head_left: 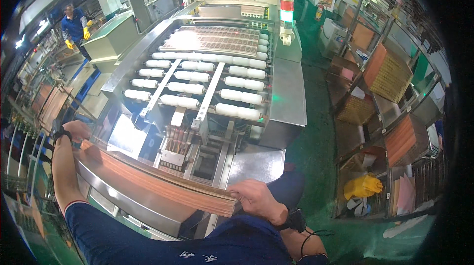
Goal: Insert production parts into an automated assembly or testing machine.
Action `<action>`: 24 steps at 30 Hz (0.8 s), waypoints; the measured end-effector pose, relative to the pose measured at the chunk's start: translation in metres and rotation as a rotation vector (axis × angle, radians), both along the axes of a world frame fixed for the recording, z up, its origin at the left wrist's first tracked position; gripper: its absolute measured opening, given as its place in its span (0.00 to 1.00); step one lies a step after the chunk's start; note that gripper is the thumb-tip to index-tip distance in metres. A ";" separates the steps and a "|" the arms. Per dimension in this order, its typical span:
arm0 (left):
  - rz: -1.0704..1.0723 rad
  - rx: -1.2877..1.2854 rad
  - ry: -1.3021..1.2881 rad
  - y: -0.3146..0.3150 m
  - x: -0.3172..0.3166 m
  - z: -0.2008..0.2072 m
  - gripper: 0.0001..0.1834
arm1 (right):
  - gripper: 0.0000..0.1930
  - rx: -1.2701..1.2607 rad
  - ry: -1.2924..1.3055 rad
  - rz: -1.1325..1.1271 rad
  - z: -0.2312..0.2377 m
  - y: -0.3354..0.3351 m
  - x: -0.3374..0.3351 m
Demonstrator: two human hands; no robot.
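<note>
A long stack of thin copper-coloured panels (pixel 158 177) spans the space in front of my body, its layered edges facing me. My left hand (pixel 76 130) is at the stack's far-left end, fingers curled and partly hidden. At the near-right end my right hand (pixel 257 199) grips the corner, thumb and fingers closed on it. Beyond the stack stands a roller conveyor machine (pixel 286 102) with rows of white rollers (pixel 239 111). A flat panel with a grid of small rectangles (pixel 212 39) lies on its far rollers.
Right of a green floor (pixel 311 132), metal shelving (pixel 382 132) carries copper-coloured panel stacks (pixel 406 139) and yellow gloves (pixel 363 186). A red-and-green signal light (pixel 287 11) stands on the machine. At the far left is another person (pixel 74 25) in blue with yellow gloves.
</note>
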State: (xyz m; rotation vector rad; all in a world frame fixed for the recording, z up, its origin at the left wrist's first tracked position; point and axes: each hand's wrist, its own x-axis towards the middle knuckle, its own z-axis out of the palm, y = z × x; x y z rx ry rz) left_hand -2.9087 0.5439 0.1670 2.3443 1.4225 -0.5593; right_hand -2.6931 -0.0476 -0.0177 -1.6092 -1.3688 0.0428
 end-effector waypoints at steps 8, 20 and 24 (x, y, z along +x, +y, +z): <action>0.040 0.011 -0.041 0.037 0.002 -0.015 0.20 | 0.08 -0.019 -0.007 -0.012 0.007 0.003 0.011; 0.038 -0.088 -0.118 0.050 -0.008 -0.021 0.19 | 0.09 -0.037 0.009 -0.014 0.007 0.001 0.003; -0.114 0.002 -0.011 0.067 -0.022 -0.020 0.17 | 0.09 -0.045 0.032 0.002 0.007 0.003 0.003</action>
